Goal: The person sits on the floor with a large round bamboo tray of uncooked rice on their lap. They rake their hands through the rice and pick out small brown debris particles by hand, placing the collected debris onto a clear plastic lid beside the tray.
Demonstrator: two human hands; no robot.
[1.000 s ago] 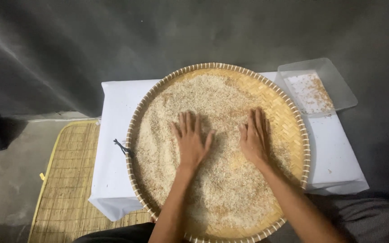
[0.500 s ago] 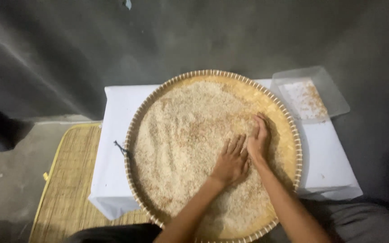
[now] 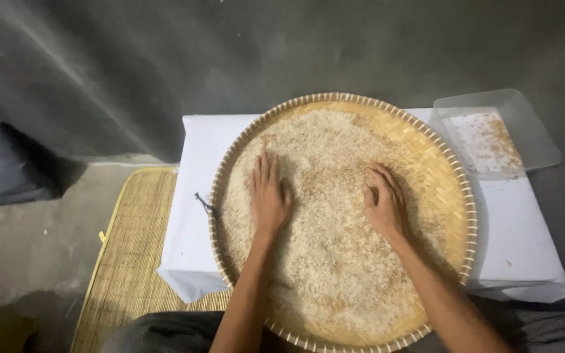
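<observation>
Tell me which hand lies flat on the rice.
The left hand: its fingers stretch out flat on the rice, while the right hand has its fingers curled into the grains.

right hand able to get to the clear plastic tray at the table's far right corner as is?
Probably yes: the right hand rests on the rice, and nothing stands between it and the clear tray except the basket rim.

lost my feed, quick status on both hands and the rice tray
Left hand flat on the rice, fingers spread. Right hand on the rice, fingers curled. Woven tray on white-covered table. Nothing in the way.
</observation>
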